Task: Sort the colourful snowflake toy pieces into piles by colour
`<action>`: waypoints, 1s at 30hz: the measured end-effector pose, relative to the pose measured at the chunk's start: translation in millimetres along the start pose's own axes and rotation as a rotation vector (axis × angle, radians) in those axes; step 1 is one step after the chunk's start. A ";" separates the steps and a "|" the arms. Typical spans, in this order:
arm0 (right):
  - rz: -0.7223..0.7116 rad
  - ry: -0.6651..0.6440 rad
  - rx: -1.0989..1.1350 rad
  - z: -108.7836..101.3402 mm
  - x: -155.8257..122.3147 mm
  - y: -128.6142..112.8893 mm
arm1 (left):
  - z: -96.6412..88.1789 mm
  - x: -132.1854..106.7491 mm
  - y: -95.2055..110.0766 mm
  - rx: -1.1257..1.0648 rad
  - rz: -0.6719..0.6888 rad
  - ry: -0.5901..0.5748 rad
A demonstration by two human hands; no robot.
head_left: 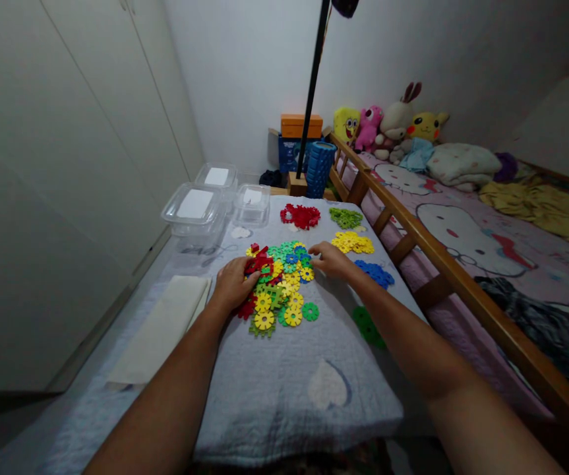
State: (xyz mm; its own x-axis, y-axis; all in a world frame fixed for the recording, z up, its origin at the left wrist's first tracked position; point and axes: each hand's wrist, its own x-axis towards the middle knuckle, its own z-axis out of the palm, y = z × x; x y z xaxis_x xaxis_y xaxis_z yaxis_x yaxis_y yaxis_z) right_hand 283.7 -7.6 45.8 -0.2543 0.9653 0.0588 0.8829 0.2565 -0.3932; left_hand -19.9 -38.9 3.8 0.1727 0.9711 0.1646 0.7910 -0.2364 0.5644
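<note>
Our two hands at a mixed pile of plastic pieces, hemmed in by sorted piles and boxes.
Beyond our left hand (237, 282) stand lidded clear boxes (192, 227), with a folded cloth (165, 323) beside our forearm; past our right hand (332, 260) lie yellow (352, 242) and blue piles (375, 274), with red (301, 216) and light green piles (345, 218) farther back. Our right forearm partly covers green pieces (366, 326). The mixed pile (289, 280) sits between our hands: the left, half spread, rests on its red pieces, the right curls loosely at its right edge; we cannot tell whether either grips one. A wooden bed rail (415, 247) borders the table's right edge, and tablecloth (269, 402) stretches from pile to near edge.
</note>
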 end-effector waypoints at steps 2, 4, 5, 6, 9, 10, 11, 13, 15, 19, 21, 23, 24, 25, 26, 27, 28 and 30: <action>-0.016 0.002 -0.065 9.2 -4.2 -6.4 | -0.1 0.2 -0.1 0.002 0.001 0.001; 0.006 -0.005 -0.101 15.4 -6.4 -9.2 | -0.3 0.3 -0.3 0.004 0.000 0.004; 0.023 -0.007 -0.104 17.5 -6.9 -9.8 | -0.4 0.2 -0.3 0.007 0.000 0.004; 0.037 -0.005 -0.098 19.0 -7.0 -10.1 | -0.5 0.2 -0.2 0.009 -0.001 0.003; 0.064 0.031 -0.037 21.4 -6.8 -10.1 | -1.1 -0.2 0.4 0.019 -0.005 0.000; 0.071 0.049 -0.006 21.7 -6.8 -9.8 | -1.5 -0.3 0.8 0.022 -0.006 -0.001; 0.079 0.067 0.031 21.6 -7.1 -9.2 | -1.9 -0.4 1.2 0.024 -0.008 -0.003; 0.100 0.097 0.128 19.8 -8.6 -6.6 | -2.9 -0.4 2.0 0.025 -0.010 -0.006; 0.120 0.112 0.252 14.9 -12.3 -1.8 | -3.8 -0.2 2.7 0.025 -0.010 -0.010; 0.187 0.171 0.496 -6.5 -34.0 14.0 | -4.3 0.5 3.1 0.030 -0.012 -0.023; 0.235 0.191 0.576 -22.1 -54.9 22.4 | -4.1 0.7 3.3 0.031 -0.006 -0.021; 0.268 0.162 0.622 -38.5 -81.8 29.9 | -4.0 0.8 3.8 0.030 -0.008 -0.021; 0.287 0.132 0.638 -46.2 -96.4 33.2 | -4.1 0.8 4.1 0.031 -0.013 -0.022; 0.308 0.111 0.651 -53.1 -111.2 36.3 | -4.3 0.9 4.3 0.034 -0.021 -0.024; 0.329 0.092 0.649 -58.8 -125.8 39.3 | -4.5 0.9 4.5 0.039 -0.027 -0.026; 0.347 0.075 0.642 -63.3 -139.6 42.3 | -4.7 0.9 4.6 0.046 -0.030 -0.028; 0.363 0.060 0.632 -66.5 -152.3 45.2 | -4.8 1.0 4.5 0.053 -0.031 -0.030; 0.386 0.035 0.619 -69.5 -173.9 50.9 | -4.6 1.3 3.8 0.065 -0.031 -0.029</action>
State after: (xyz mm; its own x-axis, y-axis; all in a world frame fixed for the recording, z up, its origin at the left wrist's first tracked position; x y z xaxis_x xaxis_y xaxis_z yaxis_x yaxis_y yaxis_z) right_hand 400.2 -159.1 79.3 0.0518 0.9851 -0.1640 0.5200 -0.1668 -0.8377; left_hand -19.4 -38.7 9.8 0.1634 0.9788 0.1236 0.8323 -0.2040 0.5153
